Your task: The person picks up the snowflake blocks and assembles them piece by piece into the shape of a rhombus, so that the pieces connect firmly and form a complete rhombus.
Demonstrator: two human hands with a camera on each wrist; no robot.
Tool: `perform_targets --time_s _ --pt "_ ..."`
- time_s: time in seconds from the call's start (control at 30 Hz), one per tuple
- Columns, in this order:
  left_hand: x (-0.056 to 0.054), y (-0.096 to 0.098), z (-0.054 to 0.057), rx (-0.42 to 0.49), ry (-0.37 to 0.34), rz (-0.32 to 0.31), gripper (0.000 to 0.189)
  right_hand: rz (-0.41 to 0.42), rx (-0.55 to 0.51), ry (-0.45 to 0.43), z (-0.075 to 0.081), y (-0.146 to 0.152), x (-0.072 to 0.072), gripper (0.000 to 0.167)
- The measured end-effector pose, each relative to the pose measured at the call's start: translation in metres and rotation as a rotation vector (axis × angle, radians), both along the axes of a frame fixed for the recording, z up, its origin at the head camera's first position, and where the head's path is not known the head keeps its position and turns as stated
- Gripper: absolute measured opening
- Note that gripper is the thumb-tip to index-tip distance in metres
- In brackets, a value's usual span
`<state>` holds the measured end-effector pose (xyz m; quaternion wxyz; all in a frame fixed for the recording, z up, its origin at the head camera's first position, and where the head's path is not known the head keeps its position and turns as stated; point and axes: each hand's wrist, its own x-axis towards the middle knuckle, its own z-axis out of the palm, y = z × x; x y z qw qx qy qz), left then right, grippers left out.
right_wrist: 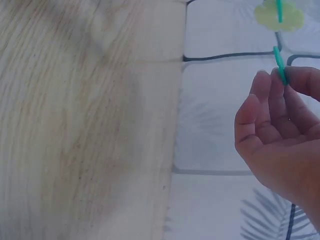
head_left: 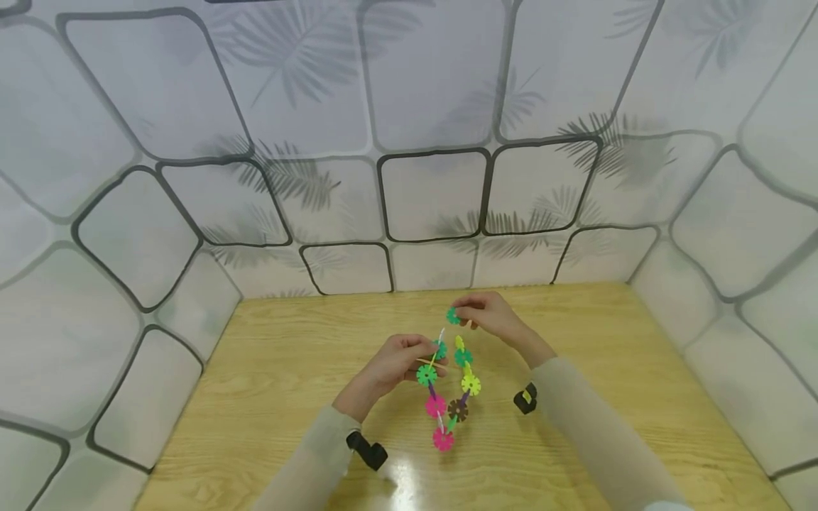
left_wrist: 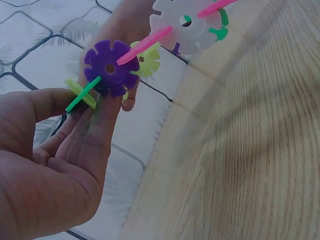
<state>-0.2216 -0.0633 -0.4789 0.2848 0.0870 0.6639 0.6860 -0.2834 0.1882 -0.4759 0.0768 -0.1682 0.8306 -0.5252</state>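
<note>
A chain of slotted plastic snowflake discs hangs in a loop, with a pink disc (head_left: 443, 439) at its bottom and a brown disc (head_left: 457, 409) and a yellow disc (head_left: 471, 385) up its right side. My left hand (head_left: 399, 358) pinches the chain near its upper left end. In the left wrist view a purple disc (left_wrist: 102, 56) sits right at those fingertips, and a white disc (left_wrist: 167, 12) follows along the chain. Higher and to the right, my right hand (head_left: 491, 317) pinches a single green disc (head_left: 453, 316) between thumb and fingertips, apart from the chain.
The hands work above a light wood-grain table (head_left: 287, 397). Patterned white panels (head_left: 434, 195) rise behind it and along both sides. A black strap (head_left: 367, 451) is on the left wrist, and a black wrist device (head_left: 525, 399) shows beside the right sleeve.
</note>
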Motion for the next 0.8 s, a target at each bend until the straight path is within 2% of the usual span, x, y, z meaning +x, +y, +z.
perform_targets --time_s 0.43,0.8 --pt "0.001 0.003 0.001 -0.006 0.008 0.000 0.025 0.051 -0.047 0.019 0.020 -0.006 0.014 0.029" --pt "0.000 0.004 0.001 -0.002 0.008 -0.001 0.025 0.085 -0.107 0.046 0.018 -0.007 0.017 0.024"
